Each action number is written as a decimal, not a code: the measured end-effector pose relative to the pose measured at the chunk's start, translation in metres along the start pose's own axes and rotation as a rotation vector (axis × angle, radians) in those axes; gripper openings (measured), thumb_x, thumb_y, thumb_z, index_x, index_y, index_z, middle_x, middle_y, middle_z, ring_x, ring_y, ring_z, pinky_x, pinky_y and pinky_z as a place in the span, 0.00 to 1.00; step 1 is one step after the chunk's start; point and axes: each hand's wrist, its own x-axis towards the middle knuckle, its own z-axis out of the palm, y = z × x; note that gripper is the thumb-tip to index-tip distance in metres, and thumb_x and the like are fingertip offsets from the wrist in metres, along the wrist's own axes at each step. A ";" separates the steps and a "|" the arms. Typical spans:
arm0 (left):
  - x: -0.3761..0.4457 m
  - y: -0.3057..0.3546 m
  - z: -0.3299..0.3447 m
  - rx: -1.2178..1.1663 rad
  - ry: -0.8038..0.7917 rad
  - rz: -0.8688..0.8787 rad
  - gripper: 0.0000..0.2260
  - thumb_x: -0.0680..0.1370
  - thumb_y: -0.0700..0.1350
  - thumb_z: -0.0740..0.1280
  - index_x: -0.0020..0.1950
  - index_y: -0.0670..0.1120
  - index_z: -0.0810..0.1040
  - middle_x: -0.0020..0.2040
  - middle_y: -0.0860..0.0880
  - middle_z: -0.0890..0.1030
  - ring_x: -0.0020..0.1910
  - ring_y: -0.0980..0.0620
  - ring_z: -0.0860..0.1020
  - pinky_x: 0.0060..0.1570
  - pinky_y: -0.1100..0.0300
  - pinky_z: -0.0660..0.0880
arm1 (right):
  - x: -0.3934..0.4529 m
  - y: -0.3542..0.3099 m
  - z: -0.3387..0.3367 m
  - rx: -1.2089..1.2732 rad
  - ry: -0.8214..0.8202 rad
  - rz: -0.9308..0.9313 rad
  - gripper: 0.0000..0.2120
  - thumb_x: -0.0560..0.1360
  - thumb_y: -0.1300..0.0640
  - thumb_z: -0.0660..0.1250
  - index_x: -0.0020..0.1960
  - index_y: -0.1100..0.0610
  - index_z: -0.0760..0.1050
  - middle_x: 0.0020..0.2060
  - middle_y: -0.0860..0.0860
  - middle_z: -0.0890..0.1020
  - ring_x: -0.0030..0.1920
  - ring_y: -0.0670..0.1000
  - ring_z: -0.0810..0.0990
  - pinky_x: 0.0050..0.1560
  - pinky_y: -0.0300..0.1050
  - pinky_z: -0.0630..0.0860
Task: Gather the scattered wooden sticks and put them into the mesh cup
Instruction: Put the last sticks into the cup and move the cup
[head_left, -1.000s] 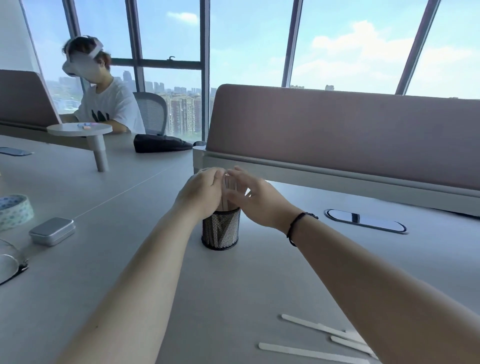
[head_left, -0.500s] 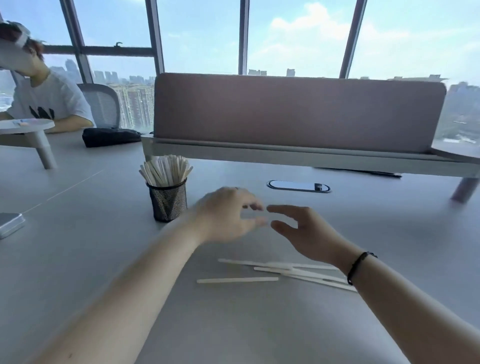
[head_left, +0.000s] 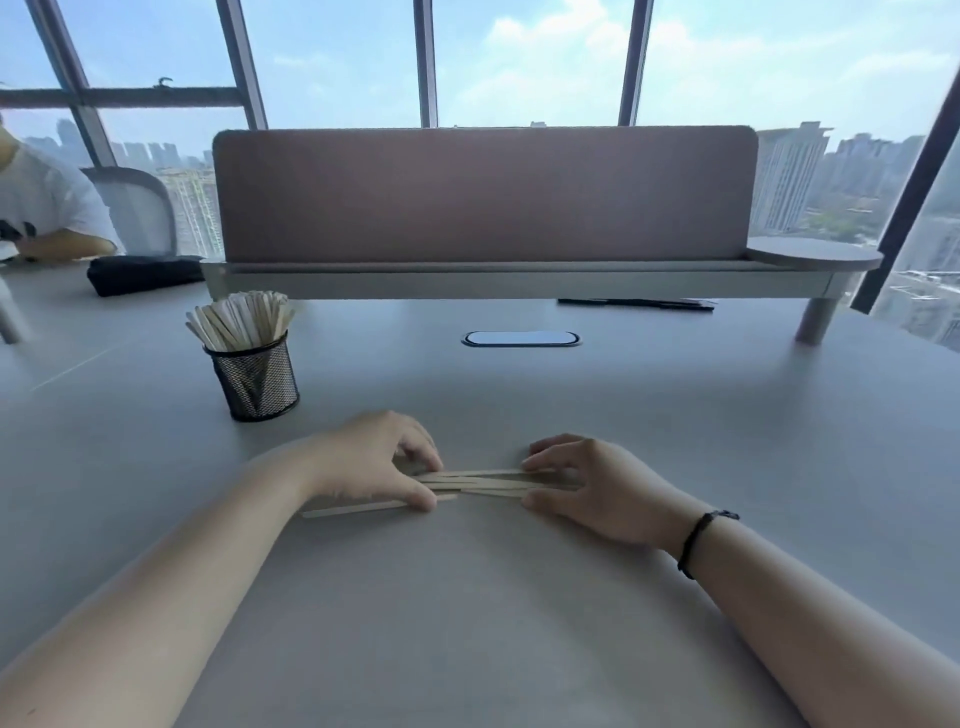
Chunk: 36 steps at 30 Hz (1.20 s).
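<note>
**Both hands on the loose sticks**

On the grey bench (head_left: 467, 597), the left hand (head_left: 374, 460) and right hand (head_left: 592, 486) sit at opposite ends of a small cluster of wooden sticks (head_left: 483, 480) lying flat. Each hand's fingers and thumb curl around the cluster, pinching it from both sides. One stick (head_left: 358, 509) pokes out under the left wrist. Farther back and left stands the black mesh cup (head_left: 257, 379), upright and packed with sticks. Beyond it runs a brown divider panel (head_left: 483, 192).
</note>
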 end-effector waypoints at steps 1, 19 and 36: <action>-0.002 -0.003 -0.002 -0.007 0.008 -0.014 0.11 0.68 0.54 0.79 0.49 0.58 0.86 0.53 0.62 0.82 0.53 0.64 0.78 0.55 0.66 0.72 | 0.002 -0.001 0.002 0.006 0.012 -0.005 0.17 0.74 0.42 0.71 0.60 0.45 0.81 0.65 0.39 0.76 0.63 0.44 0.76 0.65 0.41 0.69; 0.005 -0.010 0.018 0.292 0.123 -0.042 0.06 0.83 0.52 0.61 0.50 0.52 0.71 0.55 0.53 0.72 0.58 0.51 0.72 0.56 0.57 0.68 | 0.005 -0.006 0.003 -0.043 0.075 0.175 0.08 0.73 0.43 0.72 0.44 0.46 0.78 0.41 0.43 0.78 0.47 0.48 0.76 0.52 0.46 0.72; 0.013 -0.014 0.025 0.104 0.271 -0.087 0.02 0.80 0.49 0.67 0.51 0.52 0.78 0.47 0.53 0.81 0.48 0.50 0.78 0.47 0.56 0.73 | 0.003 -0.018 0.004 -0.115 0.063 0.120 0.08 0.77 0.45 0.66 0.45 0.49 0.76 0.43 0.44 0.78 0.46 0.49 0.76 0.45 0.45 0.74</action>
